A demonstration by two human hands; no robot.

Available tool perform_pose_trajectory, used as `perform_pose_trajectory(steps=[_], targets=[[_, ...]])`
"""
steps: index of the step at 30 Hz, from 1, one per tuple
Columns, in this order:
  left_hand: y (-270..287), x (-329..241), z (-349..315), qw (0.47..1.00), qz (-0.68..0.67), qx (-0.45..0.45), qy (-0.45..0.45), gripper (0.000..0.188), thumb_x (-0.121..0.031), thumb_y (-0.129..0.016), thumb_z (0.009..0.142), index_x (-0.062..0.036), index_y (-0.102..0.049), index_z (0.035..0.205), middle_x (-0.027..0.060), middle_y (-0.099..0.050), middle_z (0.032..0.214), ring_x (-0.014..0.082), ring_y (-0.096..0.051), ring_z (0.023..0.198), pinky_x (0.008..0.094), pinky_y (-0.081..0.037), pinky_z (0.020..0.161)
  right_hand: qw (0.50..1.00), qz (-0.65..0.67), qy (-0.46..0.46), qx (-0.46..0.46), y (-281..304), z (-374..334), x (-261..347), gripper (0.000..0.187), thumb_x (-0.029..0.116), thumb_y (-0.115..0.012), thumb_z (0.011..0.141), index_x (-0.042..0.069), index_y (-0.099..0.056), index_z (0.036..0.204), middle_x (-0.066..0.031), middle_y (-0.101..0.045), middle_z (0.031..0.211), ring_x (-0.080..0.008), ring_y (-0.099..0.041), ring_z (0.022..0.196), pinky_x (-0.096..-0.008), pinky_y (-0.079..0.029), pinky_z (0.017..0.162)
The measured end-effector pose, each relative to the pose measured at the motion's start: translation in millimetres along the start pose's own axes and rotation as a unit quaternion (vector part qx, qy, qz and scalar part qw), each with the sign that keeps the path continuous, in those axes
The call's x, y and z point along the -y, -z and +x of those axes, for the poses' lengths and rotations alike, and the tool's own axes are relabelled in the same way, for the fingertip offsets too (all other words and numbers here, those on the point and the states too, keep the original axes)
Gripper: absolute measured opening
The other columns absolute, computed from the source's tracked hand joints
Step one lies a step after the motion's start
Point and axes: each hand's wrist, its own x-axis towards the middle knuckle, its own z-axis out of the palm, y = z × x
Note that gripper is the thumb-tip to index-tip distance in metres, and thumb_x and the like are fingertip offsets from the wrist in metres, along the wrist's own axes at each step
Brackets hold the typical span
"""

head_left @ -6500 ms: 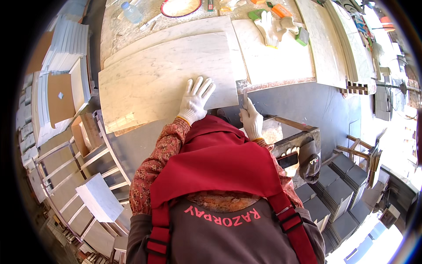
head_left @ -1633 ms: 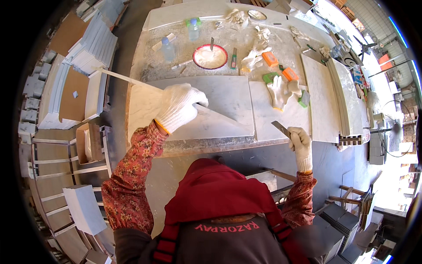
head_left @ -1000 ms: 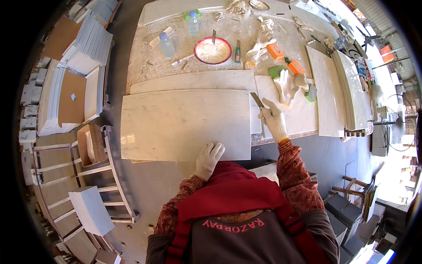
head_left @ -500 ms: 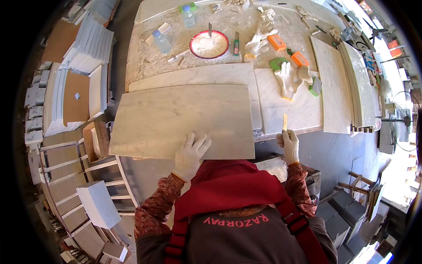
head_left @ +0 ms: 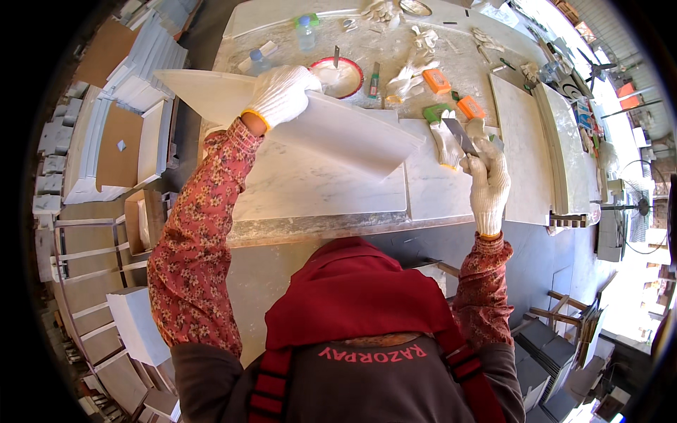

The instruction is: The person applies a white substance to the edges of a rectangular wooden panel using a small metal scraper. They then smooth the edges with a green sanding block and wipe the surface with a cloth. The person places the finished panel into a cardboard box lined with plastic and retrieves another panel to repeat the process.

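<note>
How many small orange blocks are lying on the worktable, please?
2: one orange block beside the loose white gloves, and a second orange block lower in the picture, beside a green block. More could be hidden behind the raised slab.

- Left hand point(head_left: 280, 96): white knit glove, yellow cuff edge.
- Right hand point(head_left: 489, 187): off-white glove, also yellow at the cuff.
- Blade point(head_left: 460, 137) in its grip: dark grey.
- Raised slab point(head_left: 338, 130): plain pale grey-white.
- Flat slab point(head_left: 317, 187) along the desk's point(head_left: 388, 56) near edge: white, faint grey veins.
- Desk: mottled grey-beige.
- Bowl point(head_left: 362, 76): red rim, white contents.
- Two blocks point(head_left: 437, 81): orange.
- Sleeves point(head_left: 197, 233): rusty red, scattered pale flowers.
- Hood point(head_left: 352, 303): plain deep red.
- Top point(head_left: 381, 395): dark brown, reddish-pink lettering.
</note>
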Motion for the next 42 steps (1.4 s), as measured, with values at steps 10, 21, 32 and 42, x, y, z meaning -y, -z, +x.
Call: perform_pose_trajectory(steps=[10, 21, 32, 42], targets=[[-2, -3, 18, 0.999, 0.010, 0.048, 0.017, 0.020, -0.011, -0.057, 0.081, -0.0144, -0.076, 0.086, 0.0150, -0.070, 0.088, 0.0362, -0.066, 0.083, 0.0454, -0.050, 0.071, 0.790, -0.379, 0.471, 0.103, -34, 39, 29, 0.051, 0.001, -0.068, 0.057, 0.020, -0.072, 0.104, 0.0004, -0.055, 0.073, -0.0221, -0.054, 0.065, -0.0357, -0.047, 0.056], [-2, -10, 12, 1.000, 0.029, 0.002, 0.005, 0.022, -0.006, -0.056, 0.078, -0.0142, -0.075, 0.084, 0.0137, -0.069, 0.080, 0.0376, -0.065, 0.080, 0.0467, -0.049, 0.071, 0.863, -0.217, 0.269, 0.368, -13, -36, -36, 0.035, 0.001, -0.067, 0.079, 0.013, -0.068, 0.111, -0.0029, -0.065, 0.074, -0.0193, -0.061, 0.065, -0.0342, -0.051, 0.060], [25, -41, -108, 0.998, -0.002, -0.066, 0.010, 0.020, -0.005, -0.061, 0.071, -0.0217, -0.071, 0.068, -0.0010, -0.067, 0.070, 0.0243, -0.061, 0.075, 0.0405, -0.046, 0.071, 0.976, 0.026, -0.175, 0.124, -57, 28, -49, 0.030, 0.010, -0.053, 0.098, 0.001, -0.062, 0.126, -0.0016, -0.062, 0.076, -0.0062, -0.051, 0.065, -0.0219, -0.044, 0.060], [-96, -86, -296, 0.997, 0.013, 0.046, 0.067, 0.044, -0.010, -0.058, 0.079, -0.0221, -0.069, 0.120, -0.0052, -0.068, 0.119, 0.0212, -0.058, 0.082, 0.0368, -0.052, 0.070, 0.960, -0.259, 0.039, 0.098, -311, 72, -127, 0.018, 0.027, -0.059, 0.091, 0.023, -0.067, 0.107, -0.0139, -0.070, 0.078, -0.0340, -0.069, 0.068, -0.0499, -0.052, 0.058]])
